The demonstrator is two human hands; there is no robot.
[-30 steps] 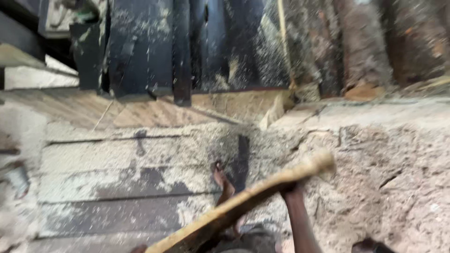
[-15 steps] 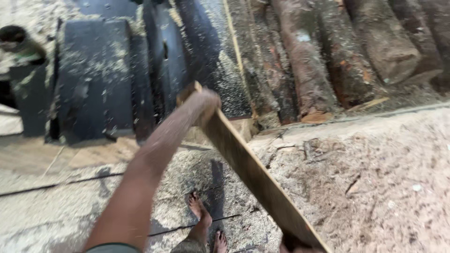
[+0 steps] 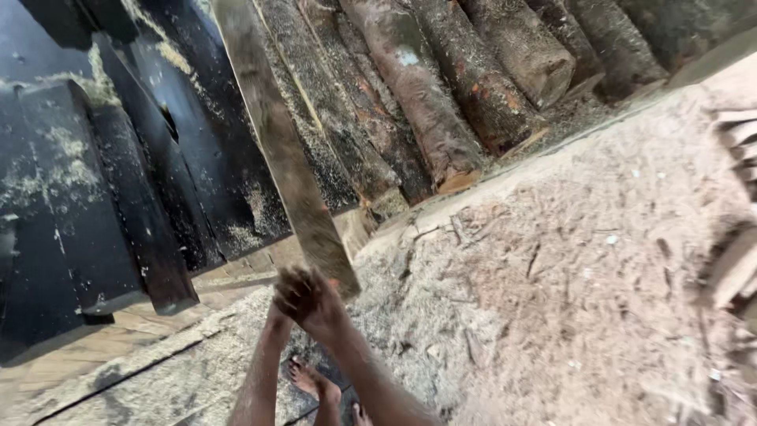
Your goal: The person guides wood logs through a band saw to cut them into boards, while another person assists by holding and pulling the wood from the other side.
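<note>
A long, weathered wooden plank (image 3: 276,134) slants from the top of the head view down to my hands. My left hand (image 3: 289,293) and my right hand (image 3: 325,309) are pressed together at its lower end, fingers closed around it. Both forearms rise from the bottom edge and meet there. The hands are motion-blurred, so single fingers do not show. Below them my bare feet (image 3: 314,380) stand on a sawdust-covered floor.
A black, sawdust-dusted machine body (image 3: 95,197) fills the left. Several rough logs (image 3: 441,102) lie side by side at the top. A broad heap of sawdust (image 3: 583,276) covers the right, with wood offcuts (image 3: 737,260) at the right edge. Floor boards (image 3: 118,355) show at lower left.
The plank has swung from a slant across my body to pointing up and away. My left hand has come down from its far end to join the right at the near end.
</note>
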